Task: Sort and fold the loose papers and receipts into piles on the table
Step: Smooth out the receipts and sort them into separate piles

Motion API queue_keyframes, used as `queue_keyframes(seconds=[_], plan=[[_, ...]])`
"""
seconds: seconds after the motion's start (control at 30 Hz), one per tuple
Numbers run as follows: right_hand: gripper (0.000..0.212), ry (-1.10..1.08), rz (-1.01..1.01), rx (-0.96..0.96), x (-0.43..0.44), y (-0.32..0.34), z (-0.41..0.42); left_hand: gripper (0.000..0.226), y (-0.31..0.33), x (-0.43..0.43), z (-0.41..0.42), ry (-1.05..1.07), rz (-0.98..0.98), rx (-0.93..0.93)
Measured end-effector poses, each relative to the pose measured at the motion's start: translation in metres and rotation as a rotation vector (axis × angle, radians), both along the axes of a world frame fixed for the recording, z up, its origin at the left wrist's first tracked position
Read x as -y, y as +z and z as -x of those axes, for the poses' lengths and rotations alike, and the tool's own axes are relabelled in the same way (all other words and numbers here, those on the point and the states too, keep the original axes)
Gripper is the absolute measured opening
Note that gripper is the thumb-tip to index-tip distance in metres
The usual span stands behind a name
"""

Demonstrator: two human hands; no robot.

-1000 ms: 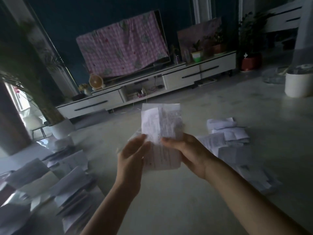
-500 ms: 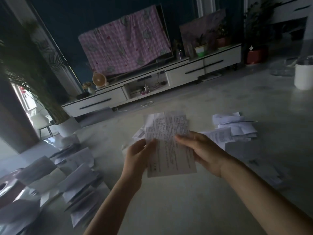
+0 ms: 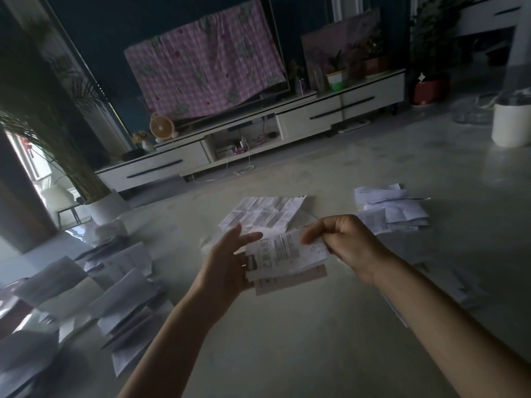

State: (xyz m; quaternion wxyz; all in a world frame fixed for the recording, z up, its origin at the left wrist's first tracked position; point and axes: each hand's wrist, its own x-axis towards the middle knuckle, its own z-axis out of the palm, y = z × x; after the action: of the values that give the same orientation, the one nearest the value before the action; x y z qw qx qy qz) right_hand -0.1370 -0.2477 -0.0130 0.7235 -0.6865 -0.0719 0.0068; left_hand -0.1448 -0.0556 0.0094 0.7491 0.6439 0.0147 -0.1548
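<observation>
Receipt in the head view is held just above the table, a printed strip lying crosswise between both hands with a pinkish slip tucked under it. The right hand pinches its upper right end between thumb and curled fingers, probably to pull the paper taut for a fold. The left hand has its fingers stretched straight against the left edge, steadying it rather than visibly gripping; its thumb is hidden. Beyond the hands a creased sheet lies flat on the table, likely the start of a middle pile. A pile of white slips sits farther right, and folded papers crowd the left side, so sorted groups are kept well apart. I judge the sorting partly done.
</observation>
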Motion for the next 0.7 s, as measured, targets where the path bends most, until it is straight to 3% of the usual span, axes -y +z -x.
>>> queue_keyframes(seconds=[0.1, 0.23, 0.33, 0.5, 0.7], plan=[[0.042, -0.023, 0.042, 0.009, -0.001, 0.000, 0.001, 0.008, -0.009, 0.003, 0.002, -0.022, -0.178, 0.154], [0.022, 0.021, -0.106, -0.095, 0.001, 0.002, 0.001, 0.014, -0.014, 0.006, 0.002, 0.145, -0.257, 0.257], [0.038, 0.056, 0.088, -0.076, 0.004, -0.003, -0.001, 0.015, -0.014, 0.008, 0.003, 0.166, -0.272, 0.312], [0.022, 0.075, 0.130, -0.030, 0.000, -0.002, 0.007, 0.016, -0.008, 0.009, 0.005, 0.028, -0.325, 0.259], [0.022, 0.087, 0.143, 0.040, 0.001, 0.004, 0.011, 0.017, -0.010, 0.015, 0.005, 0.029, -0.439, 0.242]])
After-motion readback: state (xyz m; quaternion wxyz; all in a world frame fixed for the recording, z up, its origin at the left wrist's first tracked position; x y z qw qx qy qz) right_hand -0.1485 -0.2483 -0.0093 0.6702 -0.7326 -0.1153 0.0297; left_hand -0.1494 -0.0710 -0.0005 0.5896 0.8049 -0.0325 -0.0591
